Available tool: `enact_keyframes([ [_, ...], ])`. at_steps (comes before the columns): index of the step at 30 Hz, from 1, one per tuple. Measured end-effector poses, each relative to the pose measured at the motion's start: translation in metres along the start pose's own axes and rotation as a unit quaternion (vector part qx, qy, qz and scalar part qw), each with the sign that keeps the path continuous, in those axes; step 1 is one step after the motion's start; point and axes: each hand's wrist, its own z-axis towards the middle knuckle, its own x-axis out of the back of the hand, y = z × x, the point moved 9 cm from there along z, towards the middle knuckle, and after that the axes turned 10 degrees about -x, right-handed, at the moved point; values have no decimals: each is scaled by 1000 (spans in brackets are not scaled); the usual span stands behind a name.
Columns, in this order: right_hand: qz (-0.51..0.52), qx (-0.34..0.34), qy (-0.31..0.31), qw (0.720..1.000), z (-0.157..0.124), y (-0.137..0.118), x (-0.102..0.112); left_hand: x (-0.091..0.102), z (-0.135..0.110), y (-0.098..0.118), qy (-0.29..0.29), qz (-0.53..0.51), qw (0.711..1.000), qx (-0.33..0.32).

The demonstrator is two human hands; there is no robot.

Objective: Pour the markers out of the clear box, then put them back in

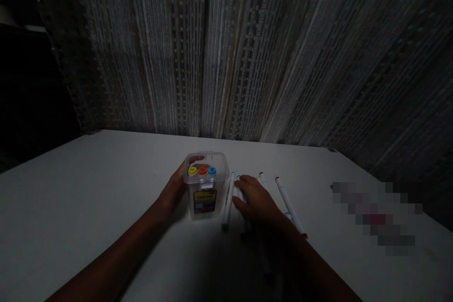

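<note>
The left grip (173, 188) is clenched around a clear plastic box (205, 198) from its side. The right grip (255, 200) is open, over loose white markers (228, 203) on the surface (88, 198). Their long axis points forward, and they lie just right of the box, nearer this hand.

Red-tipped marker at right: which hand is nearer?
Right. The right hand lies just left of the marker; the left hand is farther left, gripping the clear box.
</note>
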Motion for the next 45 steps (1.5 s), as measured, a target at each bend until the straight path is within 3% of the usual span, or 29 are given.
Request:
enact_keyframes([
  [12,5,14,-1,1000,-1,-2,0,-3,0,1,-30,-19,999,-18],
  [23,7,9,0,1000,0,0,-2,0,1,1,2,-1,1000,1],
  [28,9,5,4,1000,-1,1,-1,-4,0,0,-29,-22,999,-8],
  [32,17,3,7,1000,-1,1,-1,1,-1,0,6,-10,1000,-10],
  [37,13,0,-4,1000,0,1,-1,-3,-1,0,-37,-22,999,-29],
  [45,1,-5,-18,1000,-1,-1,-1,6,1,-12,-34,-29,999,-15],
])
